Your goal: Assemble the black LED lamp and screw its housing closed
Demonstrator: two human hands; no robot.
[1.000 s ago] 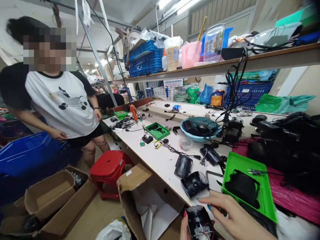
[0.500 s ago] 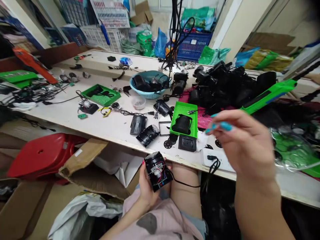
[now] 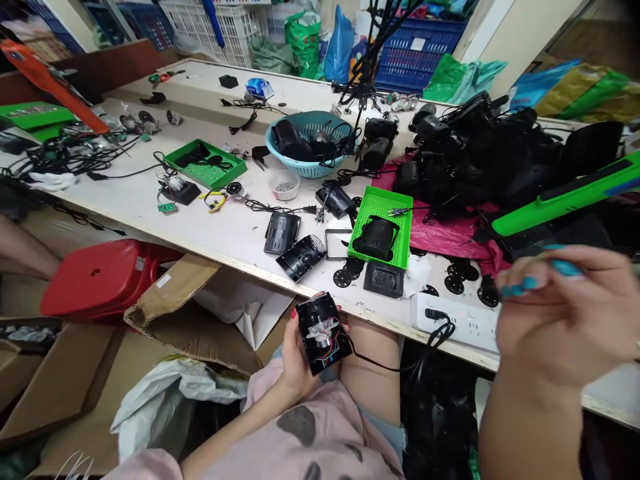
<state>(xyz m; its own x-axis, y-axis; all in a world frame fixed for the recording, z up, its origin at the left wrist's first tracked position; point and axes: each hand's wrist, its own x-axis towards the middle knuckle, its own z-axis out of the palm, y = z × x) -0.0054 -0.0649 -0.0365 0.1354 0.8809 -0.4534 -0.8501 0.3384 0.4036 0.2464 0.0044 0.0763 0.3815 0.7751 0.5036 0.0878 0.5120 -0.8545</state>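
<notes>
Over my lap, my left hand (image 3: 295, 350) is closed round an open black plastic housing (image 3: 325, 337). A light-coloured part with red and blue wires shows inside it. A black cord runs from the housing to the right, towards a white power strip (image 3: 470, 323). My right hand (image 3: 565, 307) is raised above the bench's right side, its fingers curled together in a pinch; whatever they may hold is too small to make out. Just above that hand is a green electric screwdriver (image 3: 565, 197), apart from the fingers.
On the bench (image 3: 235, 227) lie black housing halves (image 3: 303, 259), a green tray (image 3: 404, 233), a bowl of small metal pieces (image 3: 284, 185) and a blue basket (image 3: 280, 163). Black parts (image 3: 480, 160) are heaped at right. A red stool (image 3: 90, 280) and cardboard box (image 3: 175, 293) stand left.
My right hand has moved right and slightly down, away from the tray. The view has shifted, and the green screwdriver appears farther right. My left hand still holds the housing.
</notes>
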